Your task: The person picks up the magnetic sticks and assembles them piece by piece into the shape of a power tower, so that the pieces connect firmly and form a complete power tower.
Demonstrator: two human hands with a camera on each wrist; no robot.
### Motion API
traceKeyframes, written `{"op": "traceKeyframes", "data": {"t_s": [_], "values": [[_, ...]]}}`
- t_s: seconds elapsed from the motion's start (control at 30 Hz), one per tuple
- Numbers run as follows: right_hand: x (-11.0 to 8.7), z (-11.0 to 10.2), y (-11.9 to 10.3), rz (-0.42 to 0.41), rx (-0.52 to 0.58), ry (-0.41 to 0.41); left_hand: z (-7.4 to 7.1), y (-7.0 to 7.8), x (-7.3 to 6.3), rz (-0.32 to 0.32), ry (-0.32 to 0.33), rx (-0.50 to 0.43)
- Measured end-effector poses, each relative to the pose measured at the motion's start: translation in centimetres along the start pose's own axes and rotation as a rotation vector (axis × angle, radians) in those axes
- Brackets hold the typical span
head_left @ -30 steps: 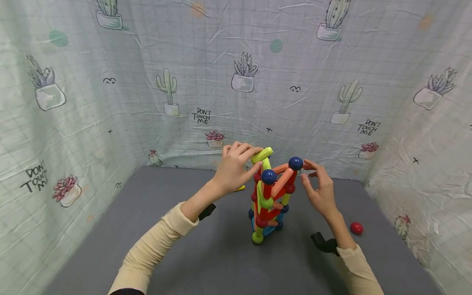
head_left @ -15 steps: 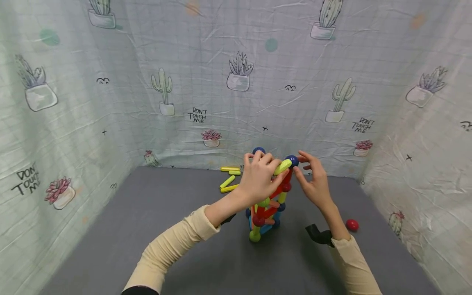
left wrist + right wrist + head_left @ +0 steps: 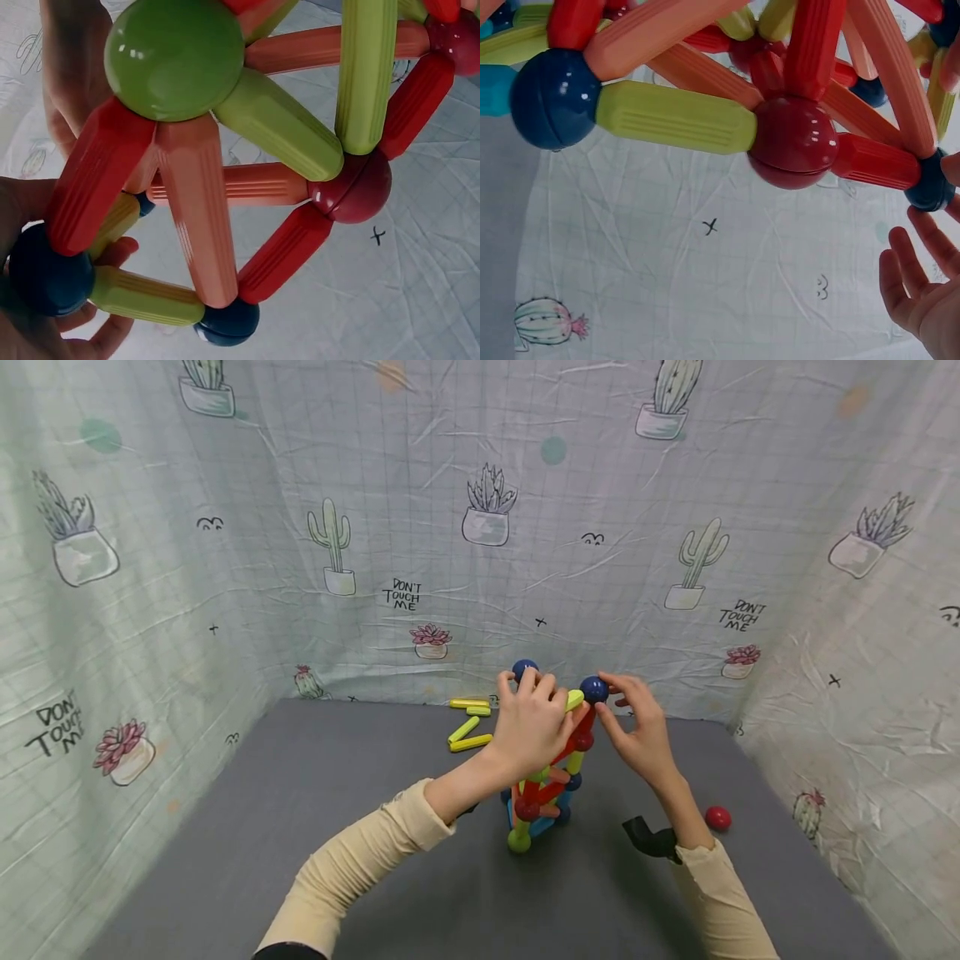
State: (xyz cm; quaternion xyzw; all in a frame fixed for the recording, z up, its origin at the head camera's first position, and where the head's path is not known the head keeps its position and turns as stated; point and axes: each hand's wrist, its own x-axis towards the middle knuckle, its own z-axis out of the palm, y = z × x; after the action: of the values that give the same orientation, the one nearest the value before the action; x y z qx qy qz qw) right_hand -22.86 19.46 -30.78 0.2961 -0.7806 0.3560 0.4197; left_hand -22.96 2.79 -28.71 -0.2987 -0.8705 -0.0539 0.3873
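A tower of magnetic rods and balls stands upright, in red, orange, yellow-green and blue. My left hand reaches over its top, covering part of it, and pinches a yellow-green rod whose end meets the blue ball at the top right corner. My right hand holds that ball between thumb and forefinger; in the right wrist view its other fingers spread beneath the ball. Another blue ball tops the back corner. The left wrist view shows the left hand around the near blue ball.
Several loose yellow and yellow-green rods lie on the grey table behind the left hand. A loose red ball is to the right of the right forearm. A cactus-print curtain surrounds the table at the back and sides.
The left hand has carried the yellow-green rod from the tower's back left over to the right-hand blue ball. The right hand's fingers have closed in on that ball.
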Motion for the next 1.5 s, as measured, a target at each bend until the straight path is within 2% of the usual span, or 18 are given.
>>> {"op": "traceKeyframes", "data": {"t_s": [0.2, 0.3, 0.4, 0.47, 0.53, 0.6, 0.67, 0.73, 0.83, 0.93, 1.03, 1.27, 1.37, 1.5], "values": [[-0.8, 0.5, 2.4, 0.002, -0.004, -0.002, 0.5, -0.1, -0.1, 0.025, 0.042, -0.043], [-1.4, 0.6, 3.2, 0.012, -0.009, -0.007, 0.4, -0.3, -0.2, 0.029, 0.036, -0.066], [-2.1, 0.5, 2.6, 0.057, -0.027, -0.031, 0.1, -0.9, -0.4, 0.009, 0.041, -0.162], [-3.1, 0.5, 2.9, 0.103, -0.044, -0.074, 0.2, -2.0, -0.6, -0.027, 0.098, -0.278], [-4.4, 0.6, 3.4, 0.137, -0.067, -0.127, 0.9, -3.9, -0.8, -0.089, 0.177, -0.381], [-5.7, 0.8, 4.2, 0.149, -0.09, -0.178, 2.7, -6.4, -1.2, -0.151, 0.241, -0.428], [-6.9, 1.0, 5.0, 0.145, -0.111, -0.209, 5.3, -9.1, -1.8, -0.221, 0.226, -0.424], [-7.7, 1.1, 5.3, 0.143, -0.121, -0.214, 8.5, -11.5, -2.7, -0.26, 0.147, -0.383], [-8.2, 1.4, 5.3, 0.155, -0.112, -0.203, 12.8, -13.9, -4.6, -0.273, 0.0, -0.324], [-8.3, 1.6, 5.3, 0.158, -0.101, -0.201, 16.3, -15.3, -6.2, -0.262, -0.129, -0.284], [-8.2, 1.8, 5.2, 0.155, -0.106, -0.209, 18.8, -15.9, -7.2, -0.258, -0.261, -0.245], [-8.1, 1.7, 5.2, 0.156, -0.122, -0.216, 22.0, -15.6, -7.4, -0.309, -0.628, -0.187], [-8.0, 1.6, 5.0, 0.159, -0.128, -0.234, 23.0, -15.4, -7.6, -0.32, -0.723, -0.166], [-7.9, 1.7, 4.6, 0.158, -0.13, -0.257, 23.9, -15.3, -7.7, -0.335, -0.796, -0.147]]}}
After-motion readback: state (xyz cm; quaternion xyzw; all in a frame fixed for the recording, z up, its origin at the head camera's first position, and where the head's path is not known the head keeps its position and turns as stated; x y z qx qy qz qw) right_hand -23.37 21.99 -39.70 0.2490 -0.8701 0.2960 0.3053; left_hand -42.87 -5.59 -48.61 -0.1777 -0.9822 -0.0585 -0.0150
